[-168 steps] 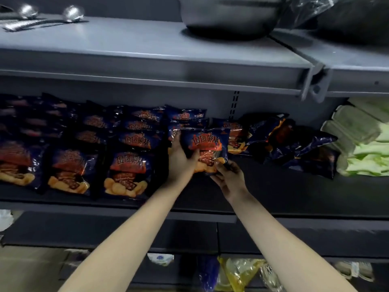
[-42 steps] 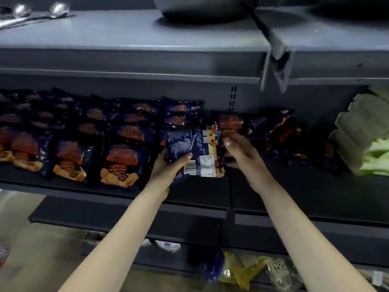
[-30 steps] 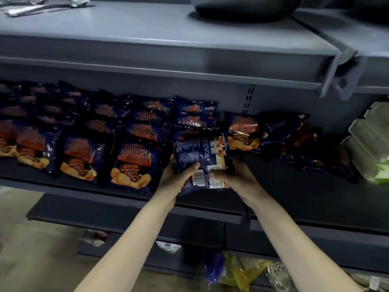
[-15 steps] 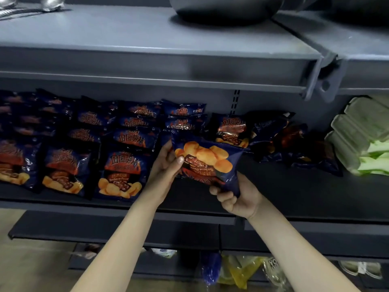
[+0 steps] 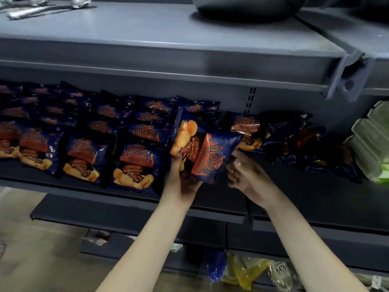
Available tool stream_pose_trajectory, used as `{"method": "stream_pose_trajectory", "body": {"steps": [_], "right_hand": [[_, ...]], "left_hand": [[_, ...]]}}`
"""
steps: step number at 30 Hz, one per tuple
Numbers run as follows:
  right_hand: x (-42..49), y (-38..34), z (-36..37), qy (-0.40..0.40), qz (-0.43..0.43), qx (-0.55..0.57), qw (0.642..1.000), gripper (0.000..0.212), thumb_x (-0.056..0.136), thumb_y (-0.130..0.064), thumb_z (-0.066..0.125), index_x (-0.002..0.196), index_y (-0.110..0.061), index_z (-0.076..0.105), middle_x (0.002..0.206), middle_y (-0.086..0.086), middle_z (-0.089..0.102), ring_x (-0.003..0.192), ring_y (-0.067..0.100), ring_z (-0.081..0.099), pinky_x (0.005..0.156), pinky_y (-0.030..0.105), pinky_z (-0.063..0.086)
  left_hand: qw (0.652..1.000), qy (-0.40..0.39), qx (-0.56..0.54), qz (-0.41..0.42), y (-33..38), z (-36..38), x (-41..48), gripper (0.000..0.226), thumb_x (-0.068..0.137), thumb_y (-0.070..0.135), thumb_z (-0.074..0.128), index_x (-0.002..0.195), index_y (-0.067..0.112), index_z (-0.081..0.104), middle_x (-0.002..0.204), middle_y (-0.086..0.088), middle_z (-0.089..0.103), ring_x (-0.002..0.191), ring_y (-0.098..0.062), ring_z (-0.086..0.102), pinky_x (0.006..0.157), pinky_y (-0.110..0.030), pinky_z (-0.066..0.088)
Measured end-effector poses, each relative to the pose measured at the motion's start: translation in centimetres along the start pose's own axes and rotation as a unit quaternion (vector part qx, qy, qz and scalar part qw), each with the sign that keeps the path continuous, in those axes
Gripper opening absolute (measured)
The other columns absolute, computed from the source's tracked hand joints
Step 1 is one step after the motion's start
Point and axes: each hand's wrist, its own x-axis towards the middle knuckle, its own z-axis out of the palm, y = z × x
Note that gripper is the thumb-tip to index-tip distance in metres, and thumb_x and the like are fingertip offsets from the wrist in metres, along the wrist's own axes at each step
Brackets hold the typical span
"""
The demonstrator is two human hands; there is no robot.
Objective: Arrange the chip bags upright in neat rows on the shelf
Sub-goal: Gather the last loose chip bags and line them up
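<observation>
Standing rows [image 5: 134, 163]: dark-blue chip bags upright, fronts out, filling the shelf [image 5: 315, 199] left of our hands.
Left hand [image 5: 181, 182]: grasps the held bag from below, thumb on its printed face; the fingers behind are hidden.
Held bag [image 5: 204, 152]: lifted off the deck just right of the front row and turned sideways, so its print runs vertically. We judge it light and air-puffed, with slick film and brittle contents. Best taken by the crimped end seams or cradled between flat palms, never squeezed.
Right hand [image 5: 246, 175]: fingers loose and spread, gripping nothing, just beside the bag's right edge; too blurred to tell whether it touches.
Loose heap [image 5: 294, 140]: bags slumped and overlapping, not yet sorted.
Green packs [image 5: 372, 140]: far right end of the shelf.
</observation>
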Motion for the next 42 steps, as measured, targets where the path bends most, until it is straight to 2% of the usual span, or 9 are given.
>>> {"method": "stream_pose_trajectory", "body": {"steps": [6,11,15,19,23,28,33,39,42], "right_hand": [[0.6,1.8,3.2,0.067,-0.077,-0.204,0.974,0.060,0.074,-0.031,0.077,0.125,-0.035,0.045,0.119,-0.014,0.062,0.110,0.000,0.058,0.101,0.028,0.044],[1.2,1.4,3.4,0.132,-0.117,-0.196,0.965,0.055,0.078,-0.009,0.072,0.126,-0.026,0.050,0.113,-0.012,0.064,0.103,-0.004,0.061,0.095,0.023,0.048],[1.5,-0.7,2.2,0.139,-0.165,-0.214,0.953,0.068,0.077,-0.007,0.073,0.135,-0.023,0.043,0.122,-0.009,0.060,0.109,-0.002,0.059,0.095,0.018,0.046],[1.5,-2.2,1.1,0.101,-0.162,-0.248,0.950,0.093,0.074,0.001,0.074,0.147,-0.028,0.024,0.115,-0.028,0.055,0.106,-0.006,0.059,0.089,0.015,0.049],[1.7,-1.8,0.6,0.040,-0.123,-0.187,0.974,0.101,0.071,-0.006,0.076,0.149,-0.028,0.015,0.105,0.002,0.071,0.104,0.015,0.066,0.091,0.027,0.052],[2.3,0.5,1.6,0.023,-0.084,-0.115,0.990,0.106,0.049,-0.045,0.089,0.137,-0.037,0.031,0.127,-0.005,0.059,0.120,0.014,0.056,0.096,0.030,0.049],[2.0,3.4,2.1,0.046,-0.075,-0.123,0.988,0.096,0.063,-0.031,0.085,0.143,-0.024,0.031,0.128,0.000,0.059,0.119,0.015,0.057,0.093,0.033,0.051],[2.0,6.7,4.1,0.239,-0.115,-0.165,0.950,0.064,0.079,-0.015,0.074,0.133,-0.026,0.040,0.114,-0.006,0.065,0.104,0.002,0.062,0.092,0.032,0.052],[2.2,7.6,5.0,0.289,-0.140,-0.191,0.927,0.067,0.079,-0.014,0.074,0.136,-0.020,0.038,0.100,-0.019,0.064,0.098,-0.008,0.061,0.088,0.023,0.051]], "left_hand": [[0.997,0.015,-0.079,-0.017,-2.7,1.0,-1.0,0.042,0.096,0.038,0.040,0.125,0.012,0.054,0.122,-0.015,0.061,0.113,-0.028,0.059,0.089,-0.038,0.052],[0.989,0.093,-0.102,-0.052,-3.3,0.4,-2.2,0.029,0.092,0.026,0.054,0.113,0.007,0.055,0.120,-0.017,0.059,0.102,-0.024,0.060,0.090,-0.036,0.046],[0.977,0.150,0.103,0.111,-3.1,-1.3,-3.6,0.020,0.090,0.013,0.057,0.109,0.019,0.055,0.114,-0.001,0.059,0.113,-0.016,0.054,0.096,-0.033,0.044],[0.844,0.112,0.414,0.322,-2.6,-2.3,-4.8,0.058,0.080,0.016,0.069,0.129,0.024,0.039,0.125,0.010,0.049,0.117,0.004,0.047,0.100,-0.016,0.038],[0.833,0.082,0.463,0.293,-1.1,-2.5,-3.9,0.077,0.077,0.024,0.072,0.141,0.021,0.029,0.137,0.009,0.042,0.127,-0.001,0.039,0.103,-0.019,0.034],[0.842,0.043,0.485,0.230,0.0,-3.1,-2.4,0.060,0.082,0.023,0.068,0.134,0.017,0.039,0.120,0.011,0.056,0.109,0.006,0.053,0.089,-0.010,0.043],[0.839,0.038,0.496,0.222,0.9,-3.5,-1.0,0.058,0.086,0.026,0.062,0.137,0.017,0.037,0.127,0.004,0.056,0.117,-0.007,0.052,0.094,-0.014,0.042],[0.675,0.058,0.665,0.315,-0.6,-3.9,-0.5,0.074,0.091,0.029,0.053,0.148,0.014,0.009,0.156,-0.004,0.011,0.141,-0.010,0.009,0.108,-0.007,0.009],[0.581,0.049,0.719,0.379,-2.6,-5.3,-0.7,0.059,0.093,0.022,0.040,0.146,0.008,0.016,0.155,-0.014,0.010,0.143,-0.023,0.007,0.114,-0.039,0.019]]}}
